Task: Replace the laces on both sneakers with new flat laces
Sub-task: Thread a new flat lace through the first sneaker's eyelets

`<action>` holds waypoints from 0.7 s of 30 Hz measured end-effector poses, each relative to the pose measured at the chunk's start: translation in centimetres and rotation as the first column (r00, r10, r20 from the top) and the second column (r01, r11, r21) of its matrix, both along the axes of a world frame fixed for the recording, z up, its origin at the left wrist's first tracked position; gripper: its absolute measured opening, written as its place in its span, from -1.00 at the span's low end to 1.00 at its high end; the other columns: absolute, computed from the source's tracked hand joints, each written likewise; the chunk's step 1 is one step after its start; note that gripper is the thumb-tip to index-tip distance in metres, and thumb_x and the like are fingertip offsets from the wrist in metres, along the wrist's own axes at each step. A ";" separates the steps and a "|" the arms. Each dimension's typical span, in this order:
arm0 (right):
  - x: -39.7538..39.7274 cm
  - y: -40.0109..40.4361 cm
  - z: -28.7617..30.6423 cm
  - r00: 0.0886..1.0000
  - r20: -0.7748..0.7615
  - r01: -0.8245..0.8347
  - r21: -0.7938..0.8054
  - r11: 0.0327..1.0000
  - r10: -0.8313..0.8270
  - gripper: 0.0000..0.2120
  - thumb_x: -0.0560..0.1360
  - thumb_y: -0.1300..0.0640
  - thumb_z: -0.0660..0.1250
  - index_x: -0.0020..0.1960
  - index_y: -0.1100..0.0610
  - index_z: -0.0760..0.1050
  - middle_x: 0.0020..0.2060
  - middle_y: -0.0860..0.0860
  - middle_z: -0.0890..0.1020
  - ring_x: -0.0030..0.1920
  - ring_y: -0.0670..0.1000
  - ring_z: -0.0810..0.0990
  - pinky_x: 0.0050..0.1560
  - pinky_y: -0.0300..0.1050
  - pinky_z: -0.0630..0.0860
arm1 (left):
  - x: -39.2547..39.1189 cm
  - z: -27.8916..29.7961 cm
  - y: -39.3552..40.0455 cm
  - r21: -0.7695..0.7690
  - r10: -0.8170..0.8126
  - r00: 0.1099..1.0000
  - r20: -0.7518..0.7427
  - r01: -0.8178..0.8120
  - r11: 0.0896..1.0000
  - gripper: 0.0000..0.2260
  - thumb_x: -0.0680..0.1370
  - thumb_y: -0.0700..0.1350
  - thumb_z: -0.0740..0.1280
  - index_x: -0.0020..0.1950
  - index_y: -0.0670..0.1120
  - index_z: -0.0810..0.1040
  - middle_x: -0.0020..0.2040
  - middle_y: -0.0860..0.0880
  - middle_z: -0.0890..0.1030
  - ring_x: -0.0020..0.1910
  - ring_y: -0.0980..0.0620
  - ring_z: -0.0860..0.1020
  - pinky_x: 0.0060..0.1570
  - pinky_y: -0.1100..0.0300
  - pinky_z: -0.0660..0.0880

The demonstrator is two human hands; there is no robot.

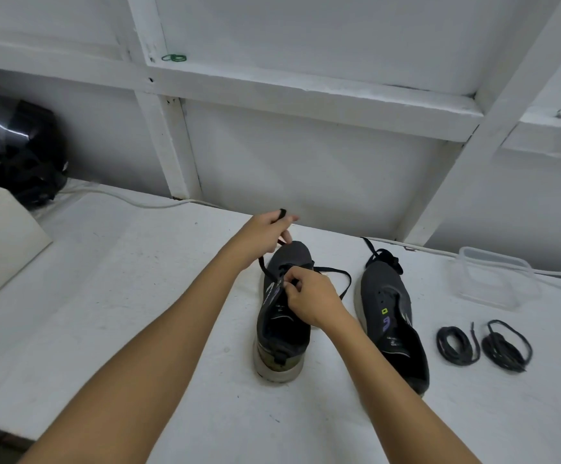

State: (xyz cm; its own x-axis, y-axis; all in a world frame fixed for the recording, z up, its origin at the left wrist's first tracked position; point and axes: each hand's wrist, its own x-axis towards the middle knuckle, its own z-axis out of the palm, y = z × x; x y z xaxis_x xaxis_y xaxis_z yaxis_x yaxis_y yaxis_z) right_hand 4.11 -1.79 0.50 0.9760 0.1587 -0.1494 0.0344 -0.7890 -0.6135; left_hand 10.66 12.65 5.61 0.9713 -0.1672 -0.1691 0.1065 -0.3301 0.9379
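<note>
Threading flat lace (331,271) through left sneaker (284,316): your left hand (267,231) fingers pinch one end, right hand (309,301) fingers pinch at eyelets; right sneaker (391,313) unlaced, coiled laces (483,344) wait right.

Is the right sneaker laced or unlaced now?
Unlaced: the right sneaker shows bare eyelets, and a loose flat lace lies bunched at its toe.

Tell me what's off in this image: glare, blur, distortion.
Head view: wide-angle lens bows the white wall beams and stretches the forearms at the bottom edge; a bright glare streak sits on the shiny black object at far left; lighting is even and soft, shadows faint; the left hand fingertips are slightly motion-blurred, while the right hand and sneakers look sharp.
</note>
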 end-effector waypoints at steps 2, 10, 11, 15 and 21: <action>-0.1 0.0 0.1 1.000 0.001 0.001 0.003 1.000 -0.001 -0.87 0.64 0.10 0.23 0.09 0.04 0.55 -0.30 -0.08 0.52 -0.13 0.06 0.53 -0.12 -0.11 0.42 | 0.7 1.0 -1.0 -0.025 -0.066 0.998 0.008 0.066 0.998 -0.82 0.64 0.00 0.25 0.12 0.17 0.63 -0.16 0.14 0.67 -0.39 0.13 0.47 -0.20 0.25 0.49; -0.3 -0.2 0.2 1.000 -0.001 0.005 0.026 1.000 -0.005 -0.86 0.64 0.09 0.22 0.11 0.03 0.55 -0.27 -0.08 0.53 -0.12 0.06 0.55 -0.08 -0.09 0.49 | 0.9 2.8 -0.2 -0.413 0.056 0.997 0.058 -0.027 0.910 -0.82 0.63 -0.09 0.27 0.03 0.04 0.67 0.00 0.09 0.69 -0.28 0.15 0.53 -0.10 0.21 0.48; -0.3 -0.2 0.2 1.000 0.000 0.005 0.027 1.000 -0.005 -0.86 0.64 0.09 0.22 0.11 0.03 0.55 -0.27 -0.08 0.53 -0.12 0.05 0.55 -0.08 -0.09 0.49 | 0.6 2.5 0.6 -0.510 0.091 0.995 0.039 -0.059 0.858 -0.82 0.61 -0.09 0.26 0.04 0.03 0.66 0.07 0.09 0.68 -0.27 0.16 0.54 -0.10 0.21 0.48; -0.4 -0.1 0.3 1.000 -0.001 0.007 0.029 1.000 -0.007 -0.85 0.65 0.09 0.22 0.11 0.04 0.55 -0.23 -0.04 0.57 -0.08 0.07 0.57 -0.02 -0.05 0.52 | -0.5 0.6 4.0 -0.610 0.303 0.952 -0.045 -0.266 0.746 -0.79 0.59 -0.08 0.23 0.01 -0.03 0.67 0.10 0.03 0.70 -0.28 0.16 0.53 -0.15 0.22 0.49; -0.5 -0.4 0.0 0.999 0.017 0.031 0.046 0.998 -0.032 -0.89 0.65 0.10 0.22 0.05 0.03 0.53 -0.33 -0.10 0.50 -0.17 0.03 0.50 -0.09 -0.13 0.42 | -5.8 -5.8 4.5 -0.213 0.661 0.728 -0.180 -0.685 0.697 -0.87 0.56 -0.07 0.29 -0.12 -0.04 0.60 -0.16 0.00 0.65 -0.22 0.03 0.55 -0.22 0.14 0.45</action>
State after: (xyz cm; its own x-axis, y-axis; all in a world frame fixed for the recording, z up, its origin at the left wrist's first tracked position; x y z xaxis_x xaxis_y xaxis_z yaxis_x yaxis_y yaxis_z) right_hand 3.62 -2.21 0.50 0.9830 0.1343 -0.1250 0.0216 -0.7612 -0.6481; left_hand 4.91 17.15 -0.24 0.8246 0.4786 -0.3016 0.2890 0.1019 0.9519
